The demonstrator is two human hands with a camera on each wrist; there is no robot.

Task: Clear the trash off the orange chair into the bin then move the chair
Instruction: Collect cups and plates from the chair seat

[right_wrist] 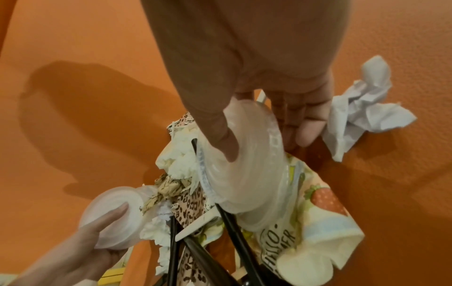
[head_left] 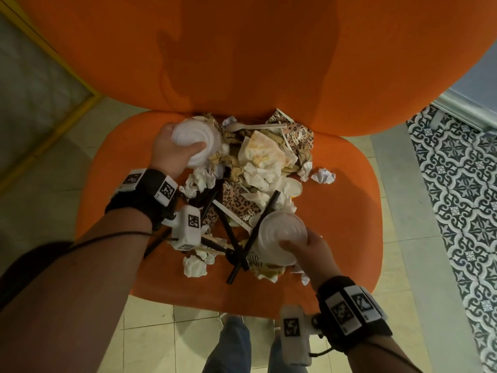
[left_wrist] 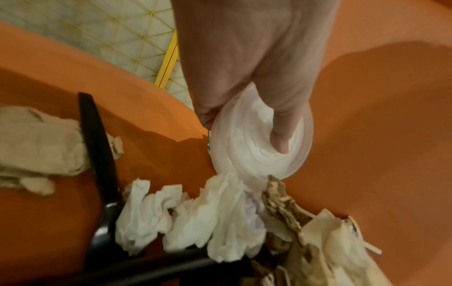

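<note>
Orange chair point(head_left: 336, 211) w/ trash pile point(head_left: 255, 170); left hand point(head_left: 166, 152) grips plastic lid point(head_left: 196, 144), right hand point(head_left: 314, 251) pinches 2nd lid point(head_left: 279, 235).

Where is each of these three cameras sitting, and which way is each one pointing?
Head: on the head, looking down at the orange chair and trash; both forearms, legs show.
Left wrist: looks along the left hand gripping a clear lid.
Right wrist: looks along the right hand holding another lid.
Shared: the right wrist view also shows the left hand's lid.

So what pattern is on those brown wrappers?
Leopard spots on the wrappers; the head view shows it best.
</note>
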